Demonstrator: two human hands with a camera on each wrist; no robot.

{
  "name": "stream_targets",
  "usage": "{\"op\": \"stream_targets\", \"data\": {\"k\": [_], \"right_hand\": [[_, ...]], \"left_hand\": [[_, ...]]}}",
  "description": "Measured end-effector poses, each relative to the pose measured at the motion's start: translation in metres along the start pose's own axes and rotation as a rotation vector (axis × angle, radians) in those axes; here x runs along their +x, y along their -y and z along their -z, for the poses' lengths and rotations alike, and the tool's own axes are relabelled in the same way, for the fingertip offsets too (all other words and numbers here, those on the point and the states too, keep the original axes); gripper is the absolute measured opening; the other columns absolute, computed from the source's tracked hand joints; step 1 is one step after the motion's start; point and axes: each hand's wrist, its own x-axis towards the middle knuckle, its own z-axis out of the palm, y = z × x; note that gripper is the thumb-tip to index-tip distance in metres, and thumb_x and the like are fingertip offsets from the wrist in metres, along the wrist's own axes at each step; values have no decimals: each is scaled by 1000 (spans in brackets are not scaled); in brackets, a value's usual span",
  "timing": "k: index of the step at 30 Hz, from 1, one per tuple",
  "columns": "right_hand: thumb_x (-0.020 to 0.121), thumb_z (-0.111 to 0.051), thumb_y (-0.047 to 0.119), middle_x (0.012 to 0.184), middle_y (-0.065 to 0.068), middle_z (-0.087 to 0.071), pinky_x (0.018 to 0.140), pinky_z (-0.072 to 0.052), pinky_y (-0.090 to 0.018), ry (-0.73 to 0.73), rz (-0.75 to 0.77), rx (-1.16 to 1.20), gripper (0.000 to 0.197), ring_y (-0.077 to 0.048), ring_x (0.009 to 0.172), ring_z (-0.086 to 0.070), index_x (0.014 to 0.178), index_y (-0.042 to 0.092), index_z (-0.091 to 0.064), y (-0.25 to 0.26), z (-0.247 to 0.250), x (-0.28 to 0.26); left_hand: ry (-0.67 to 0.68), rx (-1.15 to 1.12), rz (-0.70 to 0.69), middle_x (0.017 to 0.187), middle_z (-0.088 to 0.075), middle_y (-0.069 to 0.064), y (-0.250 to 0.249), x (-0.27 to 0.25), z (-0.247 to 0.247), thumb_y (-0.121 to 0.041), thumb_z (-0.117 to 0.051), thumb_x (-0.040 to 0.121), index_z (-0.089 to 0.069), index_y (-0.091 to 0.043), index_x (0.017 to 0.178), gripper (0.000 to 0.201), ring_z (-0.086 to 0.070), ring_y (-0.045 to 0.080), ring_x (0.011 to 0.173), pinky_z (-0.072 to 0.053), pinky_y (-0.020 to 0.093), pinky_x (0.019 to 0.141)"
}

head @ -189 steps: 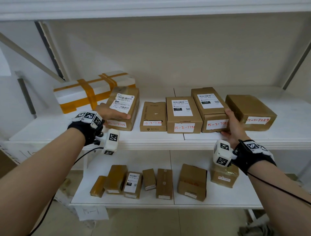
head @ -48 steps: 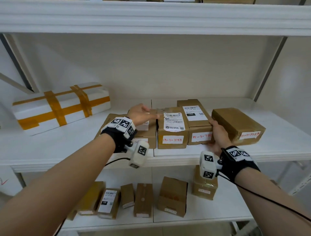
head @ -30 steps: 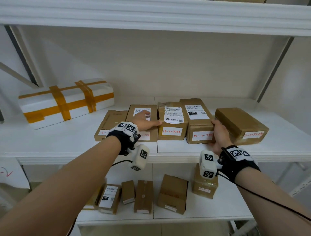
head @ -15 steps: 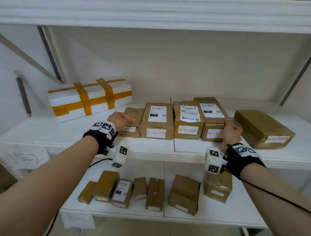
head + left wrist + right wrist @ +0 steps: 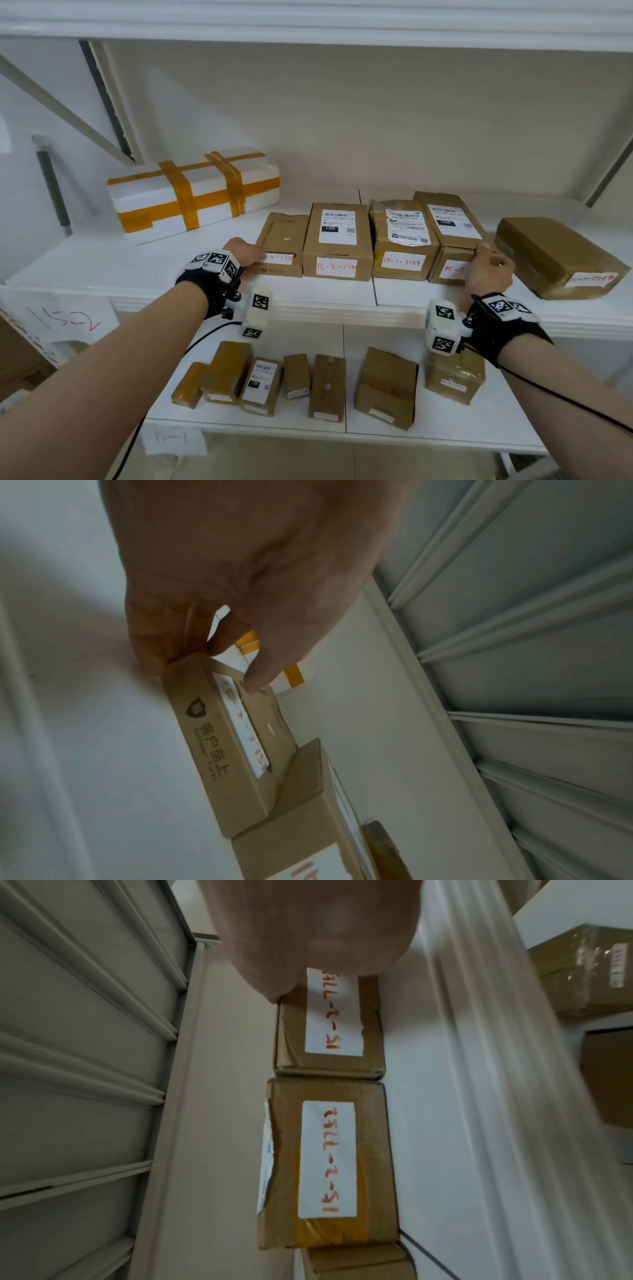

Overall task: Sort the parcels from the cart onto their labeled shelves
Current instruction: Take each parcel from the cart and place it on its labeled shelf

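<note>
Four brown parcels stand side by side on the middle shelf (image 5: 154,274), each with a red handwritten label on its front. My left hand (image 5: 255,255) is at the front left corner of the flat parcel (image 5: 281,240) that ends the row on the left. In the left wrist view the thumb lies on that flat parcel (image 5: 219,739) by its label and the curled fingers (image 5: 150,661) hold its end. My right hand (image 5: 486,263) grips the front right corner of the rightmost row parcel (image 5: 452,222), covering part of that parcel's (image 5: 329,1031) label.
A white foam box (image 5: 193,192) bound with orange tape lies at the back left. A larger taped parcel (image 5: 558,257) sits apart on the right. Several small parcels (image 5: 325,383) line the lower shelf. A paper sign (image 5: 65,322) hangs at the left.
My left hand has moved from the second parcel to the flat one at the row's left end, which now lies close against its neighbour. The right hand stays on the right end parcel.
</note>
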Motion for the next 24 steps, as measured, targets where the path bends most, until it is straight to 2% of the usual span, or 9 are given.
{"op": "stream_targets", "data": {"k": [3,5,7,10,14,16,18,21,24], "right_hand": [[101,-54,37,144,-16,-52,89,-36,-24,-24,25,0,51,-31,128,-54,142,8,-43,0,-3,-8],[101,-53,38,143,-16,-53,93,-37,-26,-33,41,-1,51,-30,128,-54,141,9,-43,-2,-4,-10],[101,-53,39,141,-15,-55,90,-34,-24,-33,55,6,50,-29,127,-54,139,8,-44,-3,-4,-11],[102,-52,38,138,-14,-56,87,-32,-24,-50,78,-1,47,-28,125,-54,137,8,-46,-5,-6,-12],[102,-50,38,115,-4,-51,78,-30,-20,-66,96,4,24,-19,103,-50,112,18,-43,-8,-11,-13],[102,-50,39,112,-1,-48,77,-30,-19,-73,117,-1,24,-17,100,-47,109,19,-39,-11,-14,-12],[103,-49,40,112,-1,-49,78,-31,-20,-82,136,-13,24,-17,101,-48,109,20,-39,-12,-17,-12],[102,-48,42,112,-2,-48,82,-32,-23,-84,150,-27,25,-22,108,-54,108,20,-39,-17,-21,-9],[103,-46,43,113,-6,-51,84,-33,-24,-55,142,-39,31,-29,120,-56,116,15,-46,-18,-23,-9]], "left_hand": [[-3,10,-23,102,-56,14,4,5,-2,-24,-64,95,-51,-2,100,26,-54,24,83,-36,24,53],[-8,-21,-22,100,-57,14,6,10,-3,-22,-64,95,-54,-3,93,22,-54,20,71,-36,24,51],[-16,-101,-32,101,-60,15,6,12,-2,-17,-65,94,-59,0,94,18,-58,22,73,-43,26,54],[7,-286,-4,110,-69,22,15,22,1,-8,-70,89,-66,8,107,25,-67,37,99,-57,43,84],[97,-473,37,105,-69,20,25,20,8,0,-68,89,-63,-6,96,10,-64,26,81,-54,33,70],[130,-520,46,105,-69,16,28,19,12,4,-68,88,-58,-13,95,21,-65,27,90,-56,37,82],[141,-547,41,106,-66,13,30,20,16,10,-67,86,-54,-15,100,31,-64,28,98,-56,42,93],[145,-550,47,113,-61,12,32,25,20,15,-66,84,-51,-13,115,44,-63,30,101,-56,47,94],[163,-527,50,113,-64,15,28,28,23,13,-65,86,-52,-14,97,31,-65,31,102,-57,46,92]]}}
